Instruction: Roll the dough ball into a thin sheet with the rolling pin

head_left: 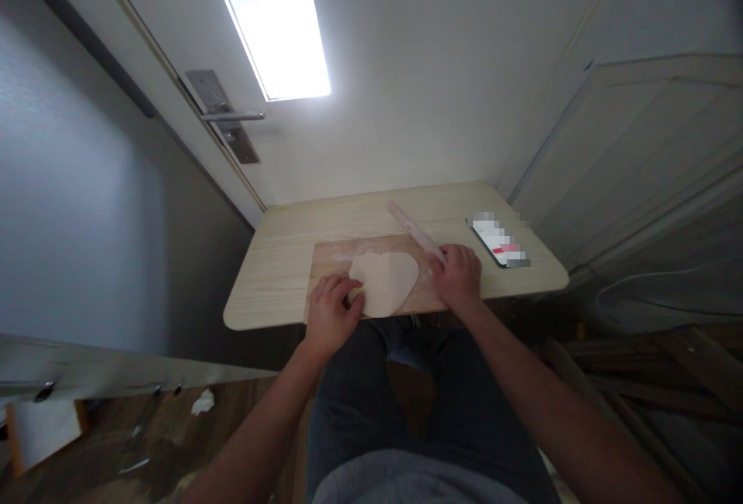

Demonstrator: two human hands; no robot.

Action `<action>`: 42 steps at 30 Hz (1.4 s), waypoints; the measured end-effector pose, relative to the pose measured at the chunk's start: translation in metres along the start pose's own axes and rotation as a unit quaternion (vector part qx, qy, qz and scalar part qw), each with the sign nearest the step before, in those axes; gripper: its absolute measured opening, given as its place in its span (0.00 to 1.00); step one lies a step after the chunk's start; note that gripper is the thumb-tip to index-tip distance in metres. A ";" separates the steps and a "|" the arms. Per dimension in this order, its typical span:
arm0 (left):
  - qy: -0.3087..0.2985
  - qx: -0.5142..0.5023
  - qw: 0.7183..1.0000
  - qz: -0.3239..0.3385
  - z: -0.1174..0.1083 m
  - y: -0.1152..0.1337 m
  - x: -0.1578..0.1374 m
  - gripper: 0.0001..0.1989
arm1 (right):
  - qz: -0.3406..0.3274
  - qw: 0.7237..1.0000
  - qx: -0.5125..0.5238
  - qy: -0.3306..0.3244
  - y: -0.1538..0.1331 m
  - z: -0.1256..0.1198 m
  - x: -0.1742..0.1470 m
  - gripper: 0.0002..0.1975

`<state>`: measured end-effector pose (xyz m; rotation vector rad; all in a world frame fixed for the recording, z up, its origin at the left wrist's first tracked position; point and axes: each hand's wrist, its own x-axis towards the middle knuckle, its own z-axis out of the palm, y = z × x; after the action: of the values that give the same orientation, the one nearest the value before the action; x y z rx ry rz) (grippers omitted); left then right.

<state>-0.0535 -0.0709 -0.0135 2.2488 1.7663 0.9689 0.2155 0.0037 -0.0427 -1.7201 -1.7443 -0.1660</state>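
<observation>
A flat, pale sheet of dough (pixel 386 283), roughly rounded, lies on a thin wooden board (pixel 326 258) dusted with flour. My left hand (pixel 333 309) is at the dough's left edge, thumb and fingers closed on it in a pinch. In my right hand (pixel 460 278) is a slim wooden rolling pin (pixel 413 228), gripped near its lower end. The pin slants up and to the left, its far end past the board's back edge. It is off the dough, to the right of it. My right fingers are wrapped round it, partly hidden.
The board rests on a small light wood table (pixel 261 272) across my lap. A phone (pixel 496 241) with a lit screen lies at the table's right side. Behind stands a white door with a metal handle (pixel 235 116). Wooden slats (pixel 650 380) are low on the right.
</observation>
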 end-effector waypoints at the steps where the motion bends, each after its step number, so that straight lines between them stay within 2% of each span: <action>1: 0.001 0.005 1.000 0.000 -0.001 -0.001 0.000 0.08 | -0.013 1.000 0.019 -0.002 0.000 -0.002 -0.001 0.18; 4: -0.007 0.010 1.000 -0.009 -0.004 -0.003 0.001 0.06 | -0.056 0.995 0.079 -0.019 -0.004 -0.012 -0.007 0.18; 8: -0.015 0.004 1.000 -0.016 -0.008 -0.008 0.001 0.06 | -0.117 0.983 0.121 -0.073 -0.012 -0.025 -0.018 0.17; 10: 0.016 -0.012 1.000 -0.022 -0.011 -0.012 0.002 0.07 | -0.144 0.977 0.126 -0.098 -0.016 -0.029 -0.022 0.16; 14: 0.146 -0.032 0.988 -0.040 -0.017 -0.014 0.011 0.06 | -0.189 0.966 0.122 -0.128 -0.017 -0.034 -0.026 0.13; 16: 0.167 -0.021 0.985 -0.040 -0.015 -0.011 0.021 0.07 | -0.209 0.961 0.115 -0.141 -0.015 -0.035 -0.024 0.13; 20: 0.065 0.031 0.997 -0.005 -0.002 -0.006 0.038 0.13 | -0.217 0.962 0.076 -0.150 -0.012 -0.039 -0.023 0.16; 23: -0.007 0.082 0.997 -0.009 0.008 -0.004 0.041 0.16 | -0.176 0.975 0.025 -0.136 -0.022 -0.044 -0.029 0.18; 25: -0.030 0.106 0.994 -0.017 0.010 -0.003 0.038 0.18 | -0.146 0.981 -0.017 -0.127 -0.036 -0.044 -0.035 0.19; 31: -0.053 0.129 0.990 -0.014 0.008 -0.002 0.040 0.21 | -0.083 0.987 -0.081 -0.106 -0.070 -0.028 -0.036 0.25; 42: -0.069 0.140 0.988 -0.019 0.022 -0.015 0.071 0.22 | -0.067 0.989 -0.085 -0.103 -0.068 -0.002 -0.005 0.27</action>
<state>-0.0465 0.0042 -0.0090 2.3644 1.9788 0.5704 0.1531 -0.0095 -0.0199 -1.7930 -2.0524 -0.2078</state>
